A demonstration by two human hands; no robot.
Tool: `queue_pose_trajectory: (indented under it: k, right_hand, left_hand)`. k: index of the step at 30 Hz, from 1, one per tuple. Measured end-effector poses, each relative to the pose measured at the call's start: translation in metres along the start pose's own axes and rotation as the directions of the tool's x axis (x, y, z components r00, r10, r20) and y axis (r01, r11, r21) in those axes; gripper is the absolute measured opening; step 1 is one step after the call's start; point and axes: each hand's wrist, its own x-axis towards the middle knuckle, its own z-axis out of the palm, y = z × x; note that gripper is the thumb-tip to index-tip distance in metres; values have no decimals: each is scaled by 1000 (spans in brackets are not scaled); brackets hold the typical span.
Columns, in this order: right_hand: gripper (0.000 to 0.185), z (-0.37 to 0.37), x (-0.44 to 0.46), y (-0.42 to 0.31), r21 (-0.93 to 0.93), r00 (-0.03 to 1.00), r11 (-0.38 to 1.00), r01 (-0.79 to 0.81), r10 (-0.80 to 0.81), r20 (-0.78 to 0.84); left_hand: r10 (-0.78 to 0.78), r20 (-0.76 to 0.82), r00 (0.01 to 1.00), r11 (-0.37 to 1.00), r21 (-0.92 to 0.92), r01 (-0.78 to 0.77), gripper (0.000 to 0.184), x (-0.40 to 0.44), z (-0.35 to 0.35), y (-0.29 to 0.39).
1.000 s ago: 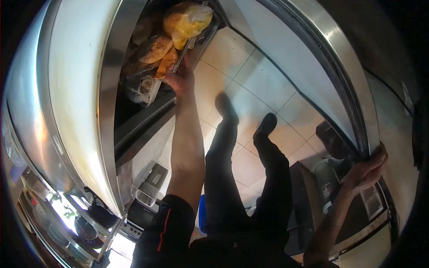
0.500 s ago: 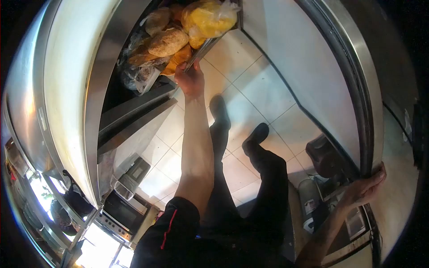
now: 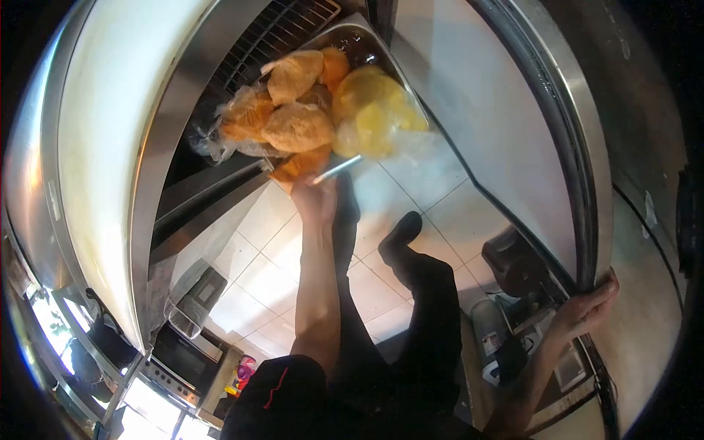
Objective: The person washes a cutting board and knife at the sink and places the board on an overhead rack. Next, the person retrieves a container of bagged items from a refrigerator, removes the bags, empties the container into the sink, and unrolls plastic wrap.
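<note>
My left hand is closed round the front edge of a metal tray, which juts out of a steel cabinet. Piled in the tray are breaded-looking orange-brown pieces, some in clear plastic, beside a clear bag of something yellow. Dark, shiny contents show at the tray's far end. At the right, my right hand is wrapped round the edge of the open cabinet door.
Inside the cabinet lies a wire rack. My legs and dark shoes stand on the tiled floor below the tray. An oven is at lower left. Containers, one a pale cylinder, stand at lower right.
The tray has come out of the cabinet towards me with my left hand on it, showing more of its contents and the rack behind. My right hand has stayed on the door edge.
</note>
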Motion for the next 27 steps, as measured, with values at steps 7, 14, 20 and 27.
queue_pose_trajectory:
  k: [7, 14, 20, 27]
  right_hand:
    - [39, -8, 1, 17, 108, 993, 993, 53, -64, 98]
    - [40, -57, -22, -6, 242, 824, 943, 229, -320, 468]
    - [57, -38, -64, 0, -11, 261, 947, -322, 99, 960]
    - [50, -20, -130, -179, -62, -342, 788, -612, -193, 920]
  left_hand:
    - [-166, -128, 978, 984, -94, 155, 53, -138, 46, 39]
    - [-217, -91, 972, 967, -156, 201, 54, -321, 38, 105]
    - [-132, -278, 951, 980, -182, 83, 59, -464, 103, 179]
    - [95, -294, 951, 990, -74, -122, 58, -532, 145, 241]
